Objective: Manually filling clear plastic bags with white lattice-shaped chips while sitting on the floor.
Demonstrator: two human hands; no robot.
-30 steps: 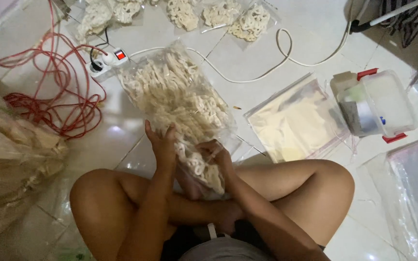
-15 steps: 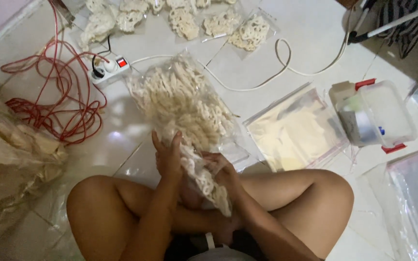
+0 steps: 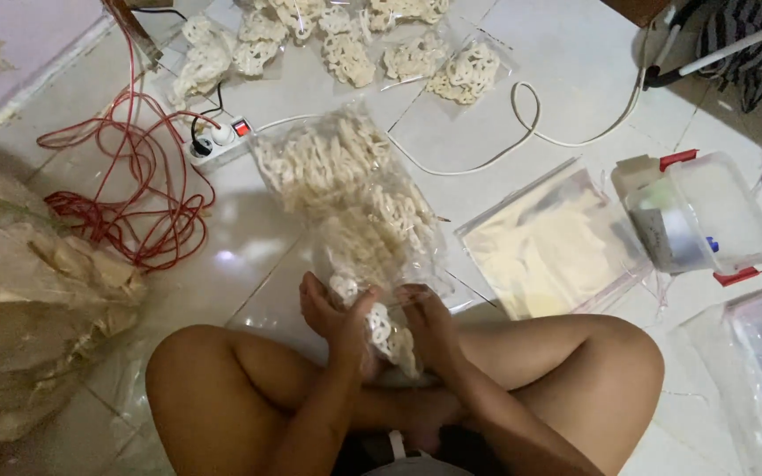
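Clear bag of pale crackers [image 3: 350,198] lies on the tiled floor [image 3: 575,53] ahead of my crossed legs, its near mouth gathered between both hands. My left hand [image 3: 332,317] cups crackers at the opening; my right hand [image 3: 429,322] is closed on the plastic edge. As I see it, a slack grip could let brittle pieces spill or snap. Counting now: one big filled bag, one stack of empty bags [image 3: 549,247], one lidded plastic box [image 3: 698,216], one power strip [image 3: 216,141], one red cable tangle [image 3: 130,198], roughly six small packets [image 3: 465,72] beyond.
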